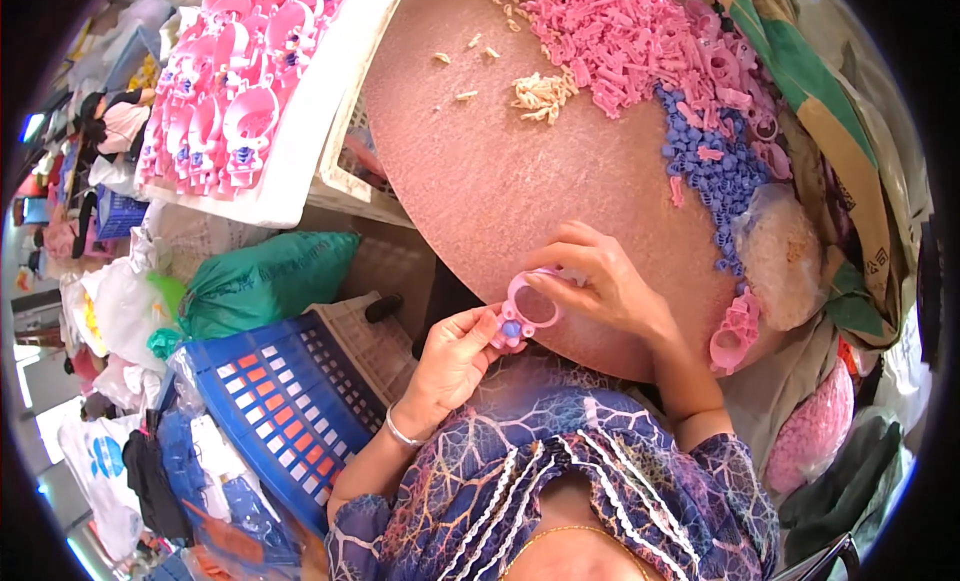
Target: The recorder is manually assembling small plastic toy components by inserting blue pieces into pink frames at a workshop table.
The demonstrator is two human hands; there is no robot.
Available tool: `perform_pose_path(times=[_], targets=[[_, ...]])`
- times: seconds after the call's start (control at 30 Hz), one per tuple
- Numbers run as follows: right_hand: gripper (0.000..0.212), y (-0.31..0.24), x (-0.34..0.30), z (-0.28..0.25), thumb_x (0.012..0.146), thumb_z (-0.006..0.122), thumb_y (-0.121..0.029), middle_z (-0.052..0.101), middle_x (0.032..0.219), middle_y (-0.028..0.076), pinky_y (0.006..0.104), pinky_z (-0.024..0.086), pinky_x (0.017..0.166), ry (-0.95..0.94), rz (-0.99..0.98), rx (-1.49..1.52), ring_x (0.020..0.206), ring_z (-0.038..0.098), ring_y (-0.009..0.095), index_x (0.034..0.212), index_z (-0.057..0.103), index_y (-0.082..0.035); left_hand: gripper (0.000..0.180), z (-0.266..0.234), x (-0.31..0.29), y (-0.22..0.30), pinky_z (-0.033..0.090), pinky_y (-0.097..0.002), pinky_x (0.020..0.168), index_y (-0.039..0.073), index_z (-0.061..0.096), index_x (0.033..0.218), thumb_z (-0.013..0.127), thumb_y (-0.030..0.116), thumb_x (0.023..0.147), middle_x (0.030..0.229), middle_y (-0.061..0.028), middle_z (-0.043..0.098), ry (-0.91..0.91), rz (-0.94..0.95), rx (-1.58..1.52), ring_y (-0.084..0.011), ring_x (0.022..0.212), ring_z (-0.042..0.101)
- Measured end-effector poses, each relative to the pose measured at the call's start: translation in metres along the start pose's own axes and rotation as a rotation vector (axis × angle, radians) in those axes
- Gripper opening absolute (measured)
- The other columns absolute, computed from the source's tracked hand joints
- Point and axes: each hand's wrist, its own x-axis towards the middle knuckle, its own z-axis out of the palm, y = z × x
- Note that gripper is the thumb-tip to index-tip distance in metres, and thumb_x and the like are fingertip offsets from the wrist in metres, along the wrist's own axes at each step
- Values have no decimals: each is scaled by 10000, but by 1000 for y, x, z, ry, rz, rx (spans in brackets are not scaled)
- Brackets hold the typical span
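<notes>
Over the near edge of the round table, my left hand [448, 363] pinches a pink plastic ring-shaped part [509, 314] between thumb and fingers. A small blue piece [512, 329] sits on that part, beside my left fingertips. My right hand [612, 286] is closed at the ring's far right side, its thumb lying along the rim. Something small and pale shows between the right fingers, too covered to make out. To the right on the table lies another pink ring-shaped part [733, 341], apart from both hands.
On the brown round table [480, 171] lie a heap of pink pieces [640, 41], a pile of blue pieces [700, 151], cream pieces [543, 97] and a clear bag [785, 236]. A white tray [335, 101] of pink parts stands left, above a blue basket [270, 401] and green bag [265, 281].
</notes>
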Motion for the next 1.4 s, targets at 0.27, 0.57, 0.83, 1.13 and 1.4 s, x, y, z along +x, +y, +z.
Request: perform_pose_path(times=[0.27,0.57,0.83,1.13,1.4], targets=[[148,14,2,16,869,712,-158,645,915,138,418,489,822,-36,-40,-20,899,614,337,966,723,-47,311,-18,-1,-25,539,-399,976,-37,627,1182,623,213,997,1095,-135,689,114,-23,-238,-237,1043,667],[149,17,-4,27,867,707,-153,646,948,115,408,484,834,-114,-32,-99,917,612,323,974,711,-50,234,-12,-9,-28,559,-405,952,-17,655,1083,617,199,1004,1019,-107,687,218,-64,-273,-225,971,674],[138,27,-3,25,871,677,-148,670,1078,47,431,387,982,-88,-113,-141,1087,552,263,987,745,-118,256,-1,4,-28,608,-338,798,-25,661,999,647,230,991,932,-88,688,274,-6,-171,-173,830,684],[132,33,-3,20,899,658,-164,685,1102,-5,424,354,990,-205,4,-90,1066,547,239,987,749,-130,315,-5,15,-30,515,-339,671,35,693,1045,815,13,755,893,-48,605,278,1226,1428,-227,791,616],[151,29,-3,20,871,638,-88,684,1086,25,391,376,964,-189,-36,-139,1041,584,226,989,729,-104,416,-13,15,-22,544,-364,814,-15,700,1039,890,100,687,1080,-111,677,114,1232,1558,-293,962,639]])
